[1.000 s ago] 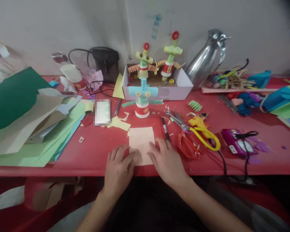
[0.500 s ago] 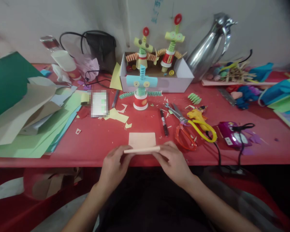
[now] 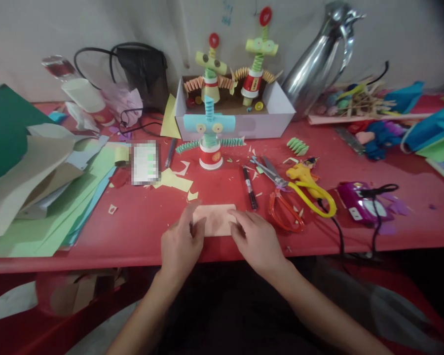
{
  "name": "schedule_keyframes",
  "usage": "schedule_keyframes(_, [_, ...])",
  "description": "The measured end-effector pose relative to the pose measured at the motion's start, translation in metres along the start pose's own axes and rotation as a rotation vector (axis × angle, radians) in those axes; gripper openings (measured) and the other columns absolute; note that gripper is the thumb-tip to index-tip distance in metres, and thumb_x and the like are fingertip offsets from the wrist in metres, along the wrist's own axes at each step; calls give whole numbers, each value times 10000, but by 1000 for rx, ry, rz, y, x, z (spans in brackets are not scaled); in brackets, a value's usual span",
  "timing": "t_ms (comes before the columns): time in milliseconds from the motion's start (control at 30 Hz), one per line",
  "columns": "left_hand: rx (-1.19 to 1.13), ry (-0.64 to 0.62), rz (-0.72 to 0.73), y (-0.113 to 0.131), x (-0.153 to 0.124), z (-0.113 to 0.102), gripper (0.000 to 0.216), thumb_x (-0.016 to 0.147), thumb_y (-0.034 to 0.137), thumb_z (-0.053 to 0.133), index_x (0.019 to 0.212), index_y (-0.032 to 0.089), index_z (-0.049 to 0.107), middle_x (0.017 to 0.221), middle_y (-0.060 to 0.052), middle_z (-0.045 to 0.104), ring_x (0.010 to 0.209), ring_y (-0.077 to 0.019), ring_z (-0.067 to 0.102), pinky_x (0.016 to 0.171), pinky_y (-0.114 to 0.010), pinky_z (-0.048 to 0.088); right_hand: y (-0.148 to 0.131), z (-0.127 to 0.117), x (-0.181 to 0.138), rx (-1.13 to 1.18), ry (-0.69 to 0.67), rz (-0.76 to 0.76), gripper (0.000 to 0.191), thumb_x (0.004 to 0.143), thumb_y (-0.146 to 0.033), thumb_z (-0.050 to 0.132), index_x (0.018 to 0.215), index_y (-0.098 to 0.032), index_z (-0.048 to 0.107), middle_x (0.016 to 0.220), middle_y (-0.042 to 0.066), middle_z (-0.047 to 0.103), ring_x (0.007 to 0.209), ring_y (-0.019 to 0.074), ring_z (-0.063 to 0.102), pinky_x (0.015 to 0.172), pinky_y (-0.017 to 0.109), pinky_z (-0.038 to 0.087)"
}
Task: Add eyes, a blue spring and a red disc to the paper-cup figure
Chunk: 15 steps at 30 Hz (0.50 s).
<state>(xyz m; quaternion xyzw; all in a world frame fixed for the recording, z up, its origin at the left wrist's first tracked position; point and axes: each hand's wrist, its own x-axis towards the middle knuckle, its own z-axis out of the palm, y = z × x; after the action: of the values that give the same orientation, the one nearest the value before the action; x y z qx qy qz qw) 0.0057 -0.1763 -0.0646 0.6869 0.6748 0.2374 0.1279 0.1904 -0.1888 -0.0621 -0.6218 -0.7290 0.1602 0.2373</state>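
Note:
A pale peach sheet of paper (image 3: 216,219) lies close to the table's front edge, a soft shadow across its middle. My left hand (image 3: 183,241) grips its left edge between thumb and forefinger, the forefinger somewhat blurred. At the right edge, the bent fingers and thumb of my right hand (image 3: 257,241) hold the sheet. Beyond the paper stands a paper-cup robot figure (image 3: 210,148) with a blue roll for a head and green pleated arms. A black marker (image 3: 249,187) lies to the right of the sheet.
Scissors with red-orange handles (image 3: 286,212) and a yellow glue gun (image 3: 311,185) lie right, near a purple power socket (image 3: 360,202) with cables. Behind, a white box (image 3: 233,125) holds two similar figures beside a steel jug (image 3: 318,64). Coloured paper sheets (image 3: 70,197) are stacked left.
The folded strip at the near edge has been laid down, so the peach paper now looks flat. Both hands have shifted to its sides. The camera view has shifted slightly.

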Motion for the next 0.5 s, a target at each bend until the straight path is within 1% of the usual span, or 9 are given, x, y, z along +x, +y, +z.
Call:
schedule_keyframes(67, [38,8,72,-2,-1,2,345,921,283,546,1249,266,648,770,6,674,582,-125,572,578,-239,380,0,0,-2,-29,-17,-21,323,931,-163,527,1223,-164,665,942,75,716,884,260,651,786,389,532])
schedule_keyframes(133, [96,7,137,-4,-2,4,316,926,266,535,1196,289,698,851,-12,686,610,-127,578,557,-246,369,1,2,-5,-58,-6,-54,348,946,-158,504,1263,-152,648,937,83,702,888,262,635,793,397,539])
schedule_keyframes(267, [264,-16,222,-4,-4,4,354,938,251,514,1231,336,694,847,-32,654,607,-147,572,489,-260,341,1,7,-10,-154,37,-129,372,961,-160,488,1306,-107,616,947,112,683,896,263,611,818,411,551])
schedule_keyframes(333, [379,-17,266,-2,-5,1,364,950,261,503,1255,353,679,906,-57,664,653,-177,600,505,-277,391,-1,9,-12,-243,25,-150,366,964,-162,489,1300,-93,620,937,127,680,883,268,613,799,419,560])
schedule_keyframes(367, [435,-9,299,-1,-5,-1,364,954,261,499,1259,347,676,971,-78,676,726,-208,631,549,-300,443,-3,9,-12,-302,23,-147,362,964,-154,485,1293,-100,627,949,137,683,884,273,620,784,424,565])
schedule_keyframes(400, [480,3,346,0,-5,-2,368,956,248,490,1266,326,673,1067,-103,681,847,-251,656,627,-342,498,-4,10,-12,-357,27,-147,365,964,-140,477,1295,-115,628,1000,150,689,918,283,629,783,431,569])
schedule_keyframes(433, [507,12,411,1,-4,-3,383,957,219,474,1281,293,664,1190,-126,666,1008,-298,649,739,-399,533,-5,10,-11,-398,34,-159,377,962,-124,466,1305,-130,622,1091,163,688,992,299,633,808,441,572])
schedule_keyframes(467, [512,14,487,2,-4,-4,405,957,181,450,1305,251,644,1321,-139,620,1176,-333,593,867,-457,529,-5,10,-10,-419,37,-188,398,959,-104,454,1323,-135,610,1204,171,669,1093,314,620,861,452,569])
schedule_keyframes(500, [500,7,562,1,-3,-4,433,954,140,419,1335,204,615,1432,-144,551,1312,-344,507,982,-493,491,-5,10,-9,-419,30,-234,421,954,-83,439,1343,-126,593,1313,174,631,1200,321,585,940,462,552])
